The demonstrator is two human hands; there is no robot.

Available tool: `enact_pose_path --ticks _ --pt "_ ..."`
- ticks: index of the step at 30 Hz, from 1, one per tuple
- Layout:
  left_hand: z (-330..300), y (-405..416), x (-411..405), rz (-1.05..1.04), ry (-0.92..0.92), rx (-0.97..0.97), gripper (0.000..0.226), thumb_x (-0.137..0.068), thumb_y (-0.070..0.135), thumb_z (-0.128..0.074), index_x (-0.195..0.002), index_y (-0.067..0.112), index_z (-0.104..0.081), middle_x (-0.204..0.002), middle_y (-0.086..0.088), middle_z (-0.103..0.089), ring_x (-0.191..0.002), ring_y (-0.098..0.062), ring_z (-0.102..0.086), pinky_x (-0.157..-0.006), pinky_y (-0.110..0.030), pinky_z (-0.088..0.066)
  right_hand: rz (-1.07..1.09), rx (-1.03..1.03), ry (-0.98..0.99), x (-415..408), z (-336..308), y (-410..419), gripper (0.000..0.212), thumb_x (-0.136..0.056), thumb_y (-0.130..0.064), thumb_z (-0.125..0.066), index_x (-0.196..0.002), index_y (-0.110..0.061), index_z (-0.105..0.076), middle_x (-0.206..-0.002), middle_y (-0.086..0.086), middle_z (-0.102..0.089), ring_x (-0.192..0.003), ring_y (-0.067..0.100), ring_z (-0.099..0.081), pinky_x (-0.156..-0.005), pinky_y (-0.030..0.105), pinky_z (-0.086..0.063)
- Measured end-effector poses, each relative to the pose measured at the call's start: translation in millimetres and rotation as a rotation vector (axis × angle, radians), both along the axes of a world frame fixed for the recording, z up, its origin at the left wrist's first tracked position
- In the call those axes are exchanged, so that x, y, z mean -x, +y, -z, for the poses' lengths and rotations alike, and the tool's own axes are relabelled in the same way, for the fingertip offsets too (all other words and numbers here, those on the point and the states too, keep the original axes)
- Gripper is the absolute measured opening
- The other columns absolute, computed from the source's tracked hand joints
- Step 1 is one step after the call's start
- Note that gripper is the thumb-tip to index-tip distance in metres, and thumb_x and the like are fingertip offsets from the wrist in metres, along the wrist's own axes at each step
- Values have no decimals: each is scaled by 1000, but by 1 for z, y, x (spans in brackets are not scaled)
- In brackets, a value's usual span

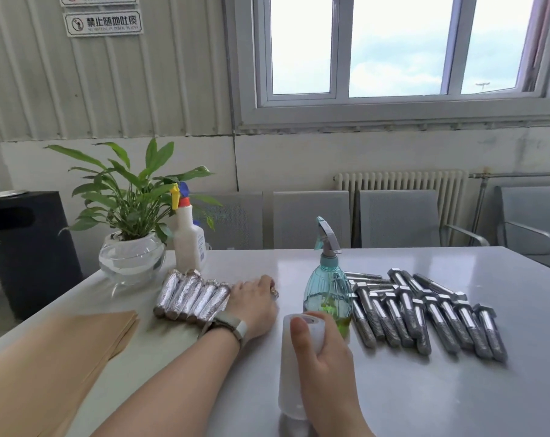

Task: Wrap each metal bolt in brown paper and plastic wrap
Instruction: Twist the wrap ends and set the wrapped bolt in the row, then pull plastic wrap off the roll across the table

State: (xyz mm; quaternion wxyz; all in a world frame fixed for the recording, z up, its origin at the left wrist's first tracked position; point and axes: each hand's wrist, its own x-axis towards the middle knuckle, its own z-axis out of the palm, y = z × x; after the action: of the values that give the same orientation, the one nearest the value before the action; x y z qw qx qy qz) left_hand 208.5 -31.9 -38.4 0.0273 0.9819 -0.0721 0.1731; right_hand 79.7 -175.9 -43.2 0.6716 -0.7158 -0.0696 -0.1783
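Several bare metal bolts lie in rows on the right of the white table. A row of wrapped bolts lies at centre left. My left hand rests beside them, fingers curled on a wrapped bolt at its far side. My right hand grips a roll of clear plastic wrap, lifted and pointing away from me. A stack of brown paper sheets covers the table's left front.
A teal spray bottle stands just beyond the roll. A white spray bottle and a potted plant in a glass bowl stand at the back left. Grey chairs line the far side, and a black bin stands left.
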Motion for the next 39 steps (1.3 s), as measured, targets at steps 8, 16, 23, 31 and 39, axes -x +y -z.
enact_pose_path --ticks 8,16,23,31,39 --pt "-5 4 -6 21 9 90 28 -91 31 -49 -116 26 -60 -123 4 -58 -120 -19 -49 -102 -33 -34 6 -11 38 0 -2 0 58 -58 -84 -45 -88 -37 -61 -80 -16 -67 -75 -3 -61 -57 12 -42" --pt "-6 9 -9 13 -13 197 23 -85 30 -54 -105 27 -65 -111 5 -65 -111 -20 -55 -96 -32 -37 -1 17 49 -1 -1 0 51 -57 -89 -42 -90 -53 -56 -84 -18 -67 -76 0 -63 -67 28 -51" --pt "-2 16 -17 -25 -12 228 22 -86 33 -53 -103 31 -66 -111 6 -64 -111 -18 -54 -98 -31 -32 13 -103 95 -6 2 -6 52 -54 -88 -46 -88 -51 -59 -81 -16 -69 -75 9 -67 -69 37 -56" --pt "-6 10 -27 -137 -8 219 27 -88 31 -50 -109 29 -67 -119 2 -63 -116 -21 -54 -100 -31 -34 1 -85 97 -7 2 -4 49 -52 -89 -43 -85 -56 -56 -83 -28 -65 -73 -5 -62 -54 10 -43" --pt "-27 6 -1 -2 -139 349 31 -92 27 -53 -121 25 -63 -128 8 -60 -126 -12 -48 -118 -34 -10 -60 -125 80 -3 -1 -6 64 -47 -99 -42 -89 -53 -58 -84 -18 -67 -74 3 -64 -65 28 -51"
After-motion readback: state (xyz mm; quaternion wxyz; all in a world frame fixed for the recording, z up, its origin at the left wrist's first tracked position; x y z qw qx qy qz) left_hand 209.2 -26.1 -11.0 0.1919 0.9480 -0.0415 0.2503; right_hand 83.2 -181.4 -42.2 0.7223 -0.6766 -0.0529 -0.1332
